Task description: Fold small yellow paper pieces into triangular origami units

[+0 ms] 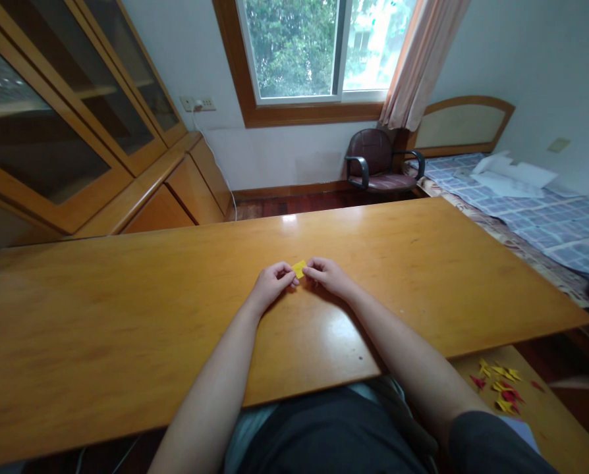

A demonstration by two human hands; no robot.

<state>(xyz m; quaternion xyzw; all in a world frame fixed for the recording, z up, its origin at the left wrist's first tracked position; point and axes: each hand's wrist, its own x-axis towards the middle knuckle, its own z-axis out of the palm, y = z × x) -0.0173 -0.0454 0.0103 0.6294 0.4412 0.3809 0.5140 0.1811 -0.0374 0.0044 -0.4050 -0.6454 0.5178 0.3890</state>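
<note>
A small yellow piece of paper (299, 268) is held up between my two hands, just above the middle of the wooden table (166, 309). My left hand (275, 282) pinches its left edge between thumb and fingers. From the other side, my right hand (327, 275) grips the right edge in the same way. The paper looks flat and roughly square; any creases are too small to make out. Both forearms reach in from the near edge of the table.
Lower right, a lower wooden surface (546, 421) bears several small folded yellow and red paper pieces (504, 388). Beyond the table stand a brown armchair (373, 161) and a bed (536, 217) with white sheets on it. A glass-fronted cabinet (136, 164) lines the left.
</note>
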